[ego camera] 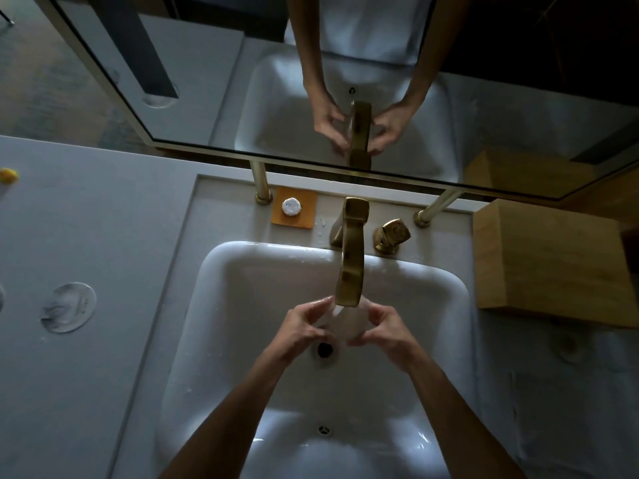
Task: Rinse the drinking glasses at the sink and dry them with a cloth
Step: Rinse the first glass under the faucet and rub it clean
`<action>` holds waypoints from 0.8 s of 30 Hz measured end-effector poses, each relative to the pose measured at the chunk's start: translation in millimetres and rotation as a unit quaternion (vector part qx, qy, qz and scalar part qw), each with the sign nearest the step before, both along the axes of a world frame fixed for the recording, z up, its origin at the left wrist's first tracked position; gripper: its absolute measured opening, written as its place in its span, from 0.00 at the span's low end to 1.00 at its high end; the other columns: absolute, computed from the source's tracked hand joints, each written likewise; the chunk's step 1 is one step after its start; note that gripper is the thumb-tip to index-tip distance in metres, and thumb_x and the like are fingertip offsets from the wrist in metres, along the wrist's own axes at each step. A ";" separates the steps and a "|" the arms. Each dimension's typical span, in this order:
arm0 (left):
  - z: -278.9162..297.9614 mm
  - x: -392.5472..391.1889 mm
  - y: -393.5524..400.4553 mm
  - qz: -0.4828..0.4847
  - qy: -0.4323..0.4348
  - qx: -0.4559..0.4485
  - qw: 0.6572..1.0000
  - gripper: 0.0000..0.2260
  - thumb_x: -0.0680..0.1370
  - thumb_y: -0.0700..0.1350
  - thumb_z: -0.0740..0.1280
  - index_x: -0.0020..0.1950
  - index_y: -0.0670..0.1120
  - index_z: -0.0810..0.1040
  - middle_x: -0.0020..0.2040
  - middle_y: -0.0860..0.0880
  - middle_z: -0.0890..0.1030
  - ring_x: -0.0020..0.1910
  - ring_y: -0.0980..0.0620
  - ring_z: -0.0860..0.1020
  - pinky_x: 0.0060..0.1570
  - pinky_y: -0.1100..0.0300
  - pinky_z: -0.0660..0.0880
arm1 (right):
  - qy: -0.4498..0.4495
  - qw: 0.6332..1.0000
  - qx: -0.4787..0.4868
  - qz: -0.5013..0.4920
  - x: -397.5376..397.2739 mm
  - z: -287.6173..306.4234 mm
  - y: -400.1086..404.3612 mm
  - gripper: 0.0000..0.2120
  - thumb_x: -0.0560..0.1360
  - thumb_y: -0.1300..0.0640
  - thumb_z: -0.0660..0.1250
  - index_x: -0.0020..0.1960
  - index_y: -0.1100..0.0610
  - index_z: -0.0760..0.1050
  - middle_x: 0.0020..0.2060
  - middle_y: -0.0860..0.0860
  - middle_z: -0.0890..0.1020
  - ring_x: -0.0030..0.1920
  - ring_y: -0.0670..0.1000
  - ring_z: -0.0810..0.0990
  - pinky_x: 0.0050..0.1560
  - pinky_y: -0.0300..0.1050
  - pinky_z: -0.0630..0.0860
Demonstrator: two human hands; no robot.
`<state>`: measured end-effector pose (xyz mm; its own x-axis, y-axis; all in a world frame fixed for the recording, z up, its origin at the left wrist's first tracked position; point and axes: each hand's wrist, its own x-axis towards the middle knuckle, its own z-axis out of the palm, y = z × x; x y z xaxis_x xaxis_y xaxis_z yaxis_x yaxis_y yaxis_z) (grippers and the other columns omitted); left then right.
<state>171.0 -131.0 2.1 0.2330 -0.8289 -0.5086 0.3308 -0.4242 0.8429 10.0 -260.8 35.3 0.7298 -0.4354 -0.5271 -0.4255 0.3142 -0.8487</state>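
Note:
A clear drinking glass (347, 323) sits between both hands under the spout of the brass faucet (351, 257), over the white sink (242, 288). My left hand (306, 326) grips its left side with curled fingers. My right hand (382, 328) grips its right side. The glass is hard to see against the basin. The drain (325, 349) lies just below it. Another glass (67, 307) stands on the grey counter at the left, seen from above.
A faucet handle (392, 235) stands right of the spout. An orange tray with a small white cap (293, 206) sits behind the basin. A wooden box (549, 264) stands on the right. The mirror (345, 81) rises just behind the faucet.

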 end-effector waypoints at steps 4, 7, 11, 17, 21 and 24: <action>-1.5 5.4 11.1 0.026 0.014 -0.007 1.000 0.36 0.58 0.30 0.78 0.64 0.49 0.81 0.64 0.50 0.82 0.66 0.52 0.78 0.68 0.52 0.74 | 0.010 1.000 -0.001 0.008 12.3 -1.6 7.6 0.31 0.59 0.78 0.74 0.59 0.58 0.82 0.54 0.51 0.86 0.54 0.48 0.82 0.49 0.45 0.81; -2.0 5.7 10.1 0.015 0.010 -0.010 1.000 0.35 0.60 0.27 0.77 0.64 0.50 0.81 0.64 0.51 0.83 0.67 0.52 0.78 0.66 0.52 0.75 | 0.002 1.000 0.004 0.009 10.8 -1.5 4.0 0.31 0.60 0.78 0.73 0.58 0.55 0.82 0.53 0.52 0.86 0.55 0.49 0.83 0.50 0.47 0.82; -4.2 13.0 7.9 0.017 0.002 -0.006 1.000 0.37 0.61 0.25 0.76 0.67 0.48 0.80 0.66 0.50 0.81 0.68 0.51 0.77 0.65 0.51 0.75 | -0.010 1.000 0.003 -0.008 16.9 0.0 8.6 0.30 0.60 0.77 0.75 0.57 0.55 0.83 0.53 0.50 0.86 0.54 0.47 0.83 0.48 0.42 0.79; -7.1 7.4 6.3 -0.023 0.009 -0.008 1.000 0.35 0.61 0.29 0.80 0.66 0.48 0.80 0.64 0.49 0.83 0.66 0.49 0.79 0.66 0.50 0.76 | -0.003 1.000 0.017 0.000 2.6 -3.4 6.1 0.30 0.60 0.75 0.76 0.59 0.57 0.81 0.53 0.52 0.86 0.56 0.54 0.83 0.52 0.47 0.81; -12.6 15.1 13.5 -0.004 0.021 -0.014 1.000 0.38 0.60 0.25 0.77 0.68 0.47 0.79 0.66 0.50 0.81 0.68 0.50 0.77 0.68 0.48 0.74 | 0.004 1.000 0.010 -0.009 13.7 -5.6 14.7 0.27 0.58 0.77 0.75 0.54 0.59 0.83 0.50 0.48 0.86 0.55 0.49 0.83 0.50 0.43 0.80; -15.1 17.2 18.9 -0.016 0.029 -0.016 0.999 0.38 0.61 0.27 0.78 0.70 0.42 0.76 0.67 0.47 0.80 0.70 0.49 0.76 0.72 0.44 0.70 | 0.001 1.000 0.020 0.008 15.4 -3.6 14.1 0.30 0.58 0.77 0.76 0.57 0.58 0.82 0.52 0.53 0.86 0.53 0.49 0.83 0.55 0.45 0.80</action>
<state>188.2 -112.2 -13.0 0.1778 -0.8515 -0.4932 0.3665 -0.4079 0.8363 25.4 -246.7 31.7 0.7351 -0.4016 -0.5463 -0.4332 0.3416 -0.8341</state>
